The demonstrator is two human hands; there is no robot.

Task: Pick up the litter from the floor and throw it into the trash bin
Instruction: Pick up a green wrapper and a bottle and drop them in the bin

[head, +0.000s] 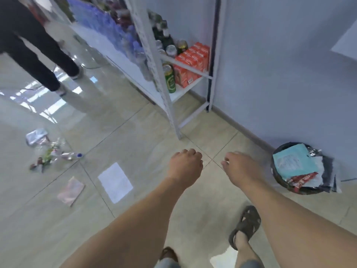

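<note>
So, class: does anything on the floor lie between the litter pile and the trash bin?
Only flat litter: a white sheet and a pinkish packet lie between the litter pile and the trash bin. Otherwise bare tile; the shelf leg stands farther back.

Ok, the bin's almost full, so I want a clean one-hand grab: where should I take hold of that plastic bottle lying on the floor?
Grip the plastic bottle around its clear middle, coming from above with fingers across its width. It lies on its side, blue cap pointing right, so the body is exposed. Wrappers crowd its left end, so approach from the cap side.
</note>
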